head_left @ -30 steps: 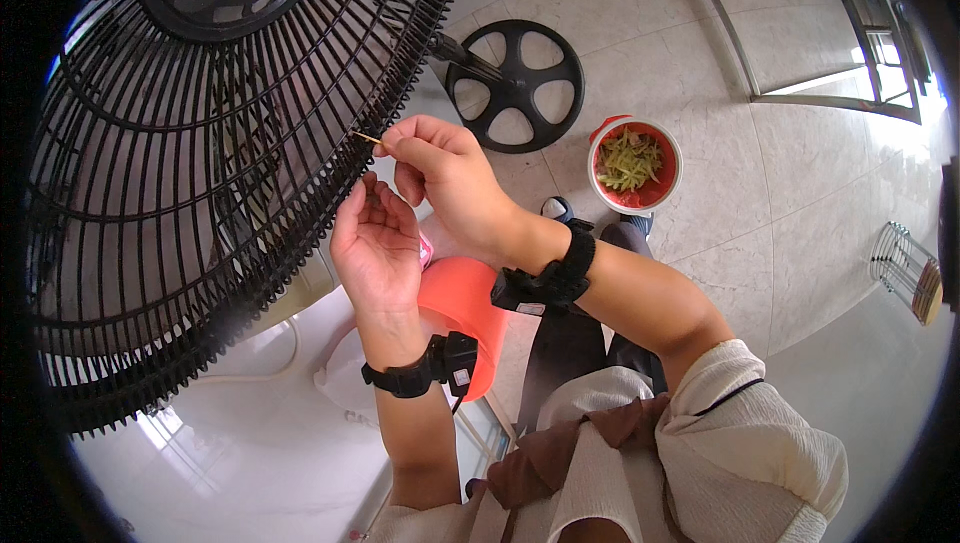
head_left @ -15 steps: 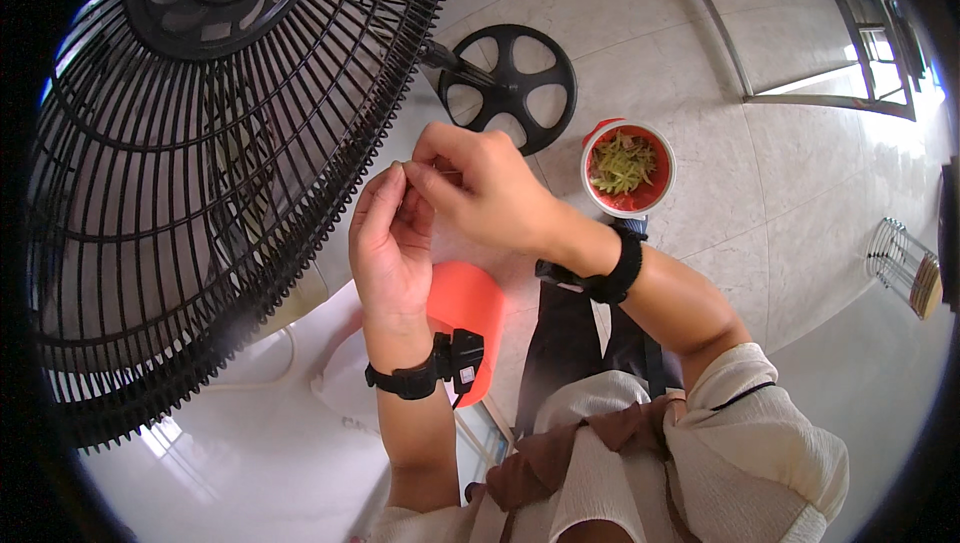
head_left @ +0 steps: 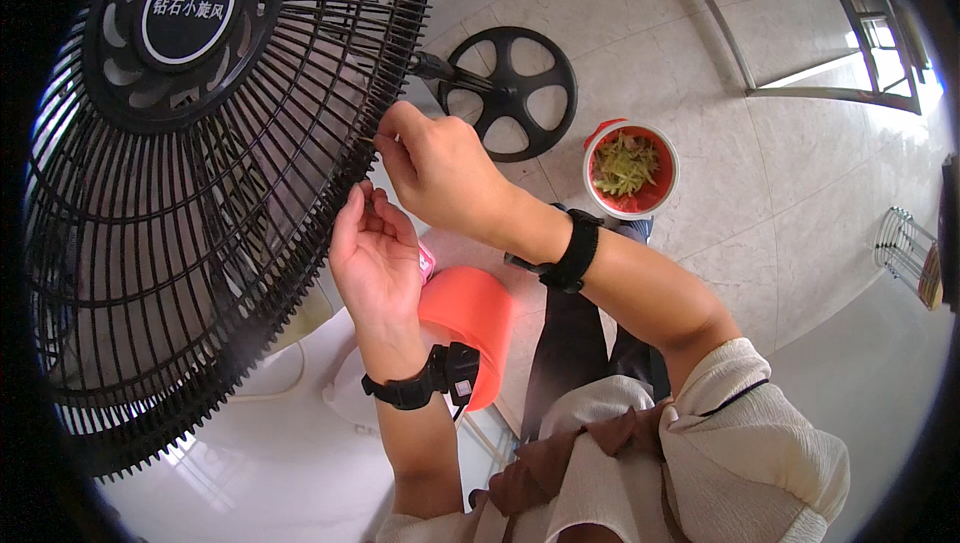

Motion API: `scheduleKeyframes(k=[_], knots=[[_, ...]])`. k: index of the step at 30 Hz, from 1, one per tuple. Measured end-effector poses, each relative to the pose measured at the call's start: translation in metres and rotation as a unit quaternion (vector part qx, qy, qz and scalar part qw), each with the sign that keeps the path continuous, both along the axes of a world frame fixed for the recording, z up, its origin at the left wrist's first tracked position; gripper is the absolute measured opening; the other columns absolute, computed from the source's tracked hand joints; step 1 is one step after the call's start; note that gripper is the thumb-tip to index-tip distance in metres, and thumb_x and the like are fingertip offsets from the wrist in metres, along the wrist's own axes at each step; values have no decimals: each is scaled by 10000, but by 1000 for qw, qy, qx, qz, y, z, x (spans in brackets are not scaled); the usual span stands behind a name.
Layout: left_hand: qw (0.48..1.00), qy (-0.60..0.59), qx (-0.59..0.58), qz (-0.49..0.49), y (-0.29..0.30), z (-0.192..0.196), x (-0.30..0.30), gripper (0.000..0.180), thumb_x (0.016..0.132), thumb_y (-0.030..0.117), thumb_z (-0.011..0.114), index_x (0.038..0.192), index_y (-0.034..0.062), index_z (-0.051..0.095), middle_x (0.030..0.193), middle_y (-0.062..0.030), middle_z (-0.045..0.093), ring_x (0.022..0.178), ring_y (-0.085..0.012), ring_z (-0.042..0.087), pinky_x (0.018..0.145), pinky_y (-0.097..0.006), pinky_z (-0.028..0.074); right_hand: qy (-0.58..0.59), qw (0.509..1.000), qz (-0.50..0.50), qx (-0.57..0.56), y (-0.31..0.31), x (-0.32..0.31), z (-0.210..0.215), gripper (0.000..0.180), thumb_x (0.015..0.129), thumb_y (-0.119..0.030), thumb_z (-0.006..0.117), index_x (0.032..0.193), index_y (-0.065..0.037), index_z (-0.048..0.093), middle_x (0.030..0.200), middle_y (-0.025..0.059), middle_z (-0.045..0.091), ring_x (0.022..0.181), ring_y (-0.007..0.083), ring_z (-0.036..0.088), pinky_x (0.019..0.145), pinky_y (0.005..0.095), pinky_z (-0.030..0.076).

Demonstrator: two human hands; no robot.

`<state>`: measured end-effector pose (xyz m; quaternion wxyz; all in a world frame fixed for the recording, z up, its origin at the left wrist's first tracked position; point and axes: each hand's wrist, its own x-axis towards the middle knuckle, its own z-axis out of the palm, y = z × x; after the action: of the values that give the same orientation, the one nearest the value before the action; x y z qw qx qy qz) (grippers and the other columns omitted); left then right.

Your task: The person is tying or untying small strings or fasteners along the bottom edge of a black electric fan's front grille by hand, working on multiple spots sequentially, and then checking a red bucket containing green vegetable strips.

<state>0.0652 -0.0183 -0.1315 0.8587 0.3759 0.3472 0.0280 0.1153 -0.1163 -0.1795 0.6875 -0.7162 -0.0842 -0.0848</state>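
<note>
A large fan [head_left: 185,48] with a black wire grille fills the left side. At the grille's right rim, my right hand [head_left: 445,173] is closed in a pinch. Something thin and pale seems to show at its fingertips, too small to name. Just below it is my left hand [head_left: 380,258], palm up, with thumb and curled fingers drawn together beside the rim. What the left fingertips hold, if anything, is hidden. Both wrists wear black straps with small devices.
The fan's round black base [head_left: 505,93] stands on the tiled floor. Nearby is a white-rimmed red bucket [head_left: 672,178] with green scraps inside. An orange-red container [head_left: 475,318] is beyond my left wrist. A wire rack [head_left: 890,243] and a metal-framed structure [head_left: 840,98] stand at right.
My hands were together, fingertips meeting, away from the rim. Now they are apart; both have shifted left to the grille's rim, the right above the left. The fan appears lower and further left.
</note>
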Motion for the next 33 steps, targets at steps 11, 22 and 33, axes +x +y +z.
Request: scheduleKeyframes(k=[11, 22, 33], knots=[[1000, -4, -24, -4, 4, -2, 4, 101, 821, 52, 550, 885, -27, 548, 822, -68, 569, 718, -105, 562, 641, -200, 519, 245, 935, 151, 209, 1, 11, -2, 119, 815, -102, 525, 812, 17, 533, 557, 18, 496, 506, 78, 450, 448, 235, 360], [1000, -2, -19, 7, 5, -1, 5, 116, 821, 59, 556, 898, -27, 545, 810, -67, 552, 707, -106, 550, 636, -194, 511, 300, 877, 195, 321, -2, 9, -3, 88, 845, -67, 485, 828, 8, 527, 661, -10, 477, 517, 43, 364, 460, 203, 302], [999, 7, -38, 17, 4, -1, 6, 123, 816, 50, 558, 908, -32, 546, 817, -65, 555, 736, -112, 559, 653, -203, 507, 382, 663, 262, 588, -2, 4, -13, 97, 868, -69, 445, 847, -7, 516, 610, -31, 398, 508, 58, 319, 484, 200, 280]])
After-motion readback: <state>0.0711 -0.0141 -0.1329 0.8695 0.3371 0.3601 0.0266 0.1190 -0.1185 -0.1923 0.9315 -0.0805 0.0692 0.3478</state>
